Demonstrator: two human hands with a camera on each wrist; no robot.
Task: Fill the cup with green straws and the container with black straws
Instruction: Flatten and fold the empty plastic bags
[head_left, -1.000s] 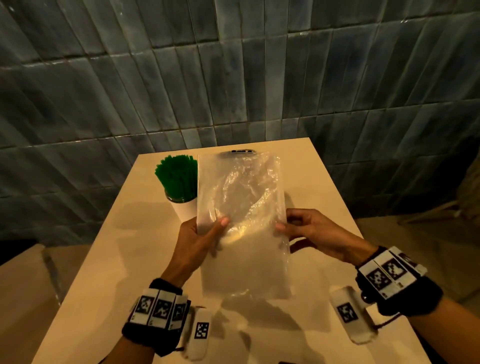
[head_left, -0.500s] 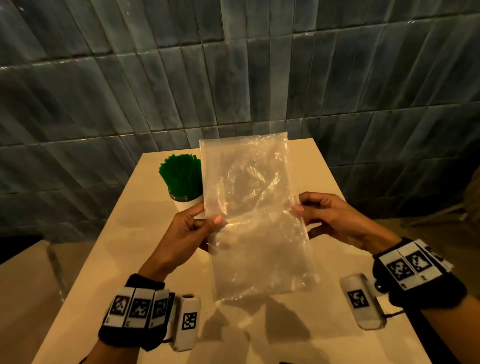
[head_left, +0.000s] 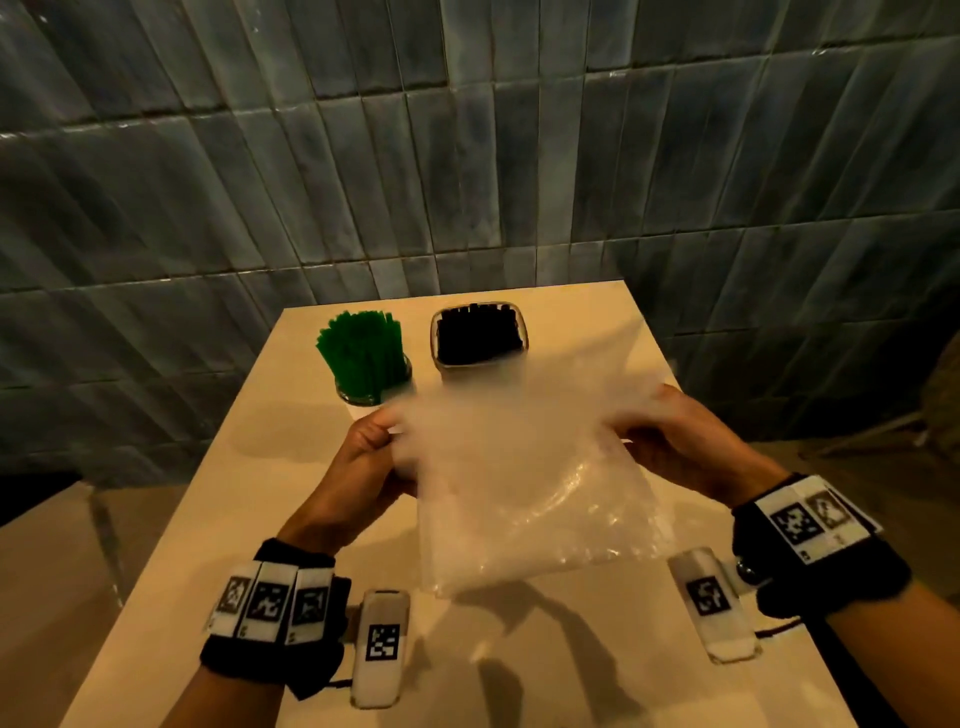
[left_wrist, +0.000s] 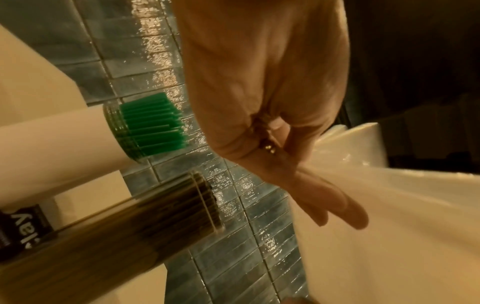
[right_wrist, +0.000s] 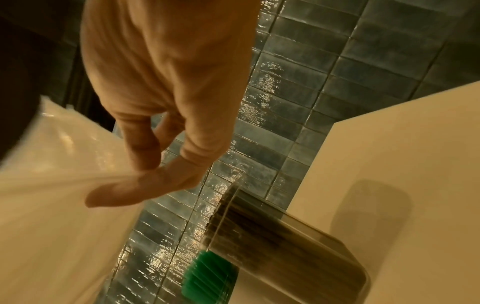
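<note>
Green straws (head_left: 361, 358) are packed upright in the cup (left_wrist: 64, 133), black straws (head_left: 479, 332) in the container (head_left: 522, 338) just beside it, at the table's (head_left: 260, 509) far end. A clear plastic bag (head_left: 535, 499) is pinched at its edges by left hand (head_left: 358, 467) and right hand (head_left: 685, 447), above the table.

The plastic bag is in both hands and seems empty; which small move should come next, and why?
Probably lay the plastic bag down on the table, aside. The left hand and right hand pinch its edges, and nothing shows inside it. The cup already holds green straws and the container holds black straws.
</note>
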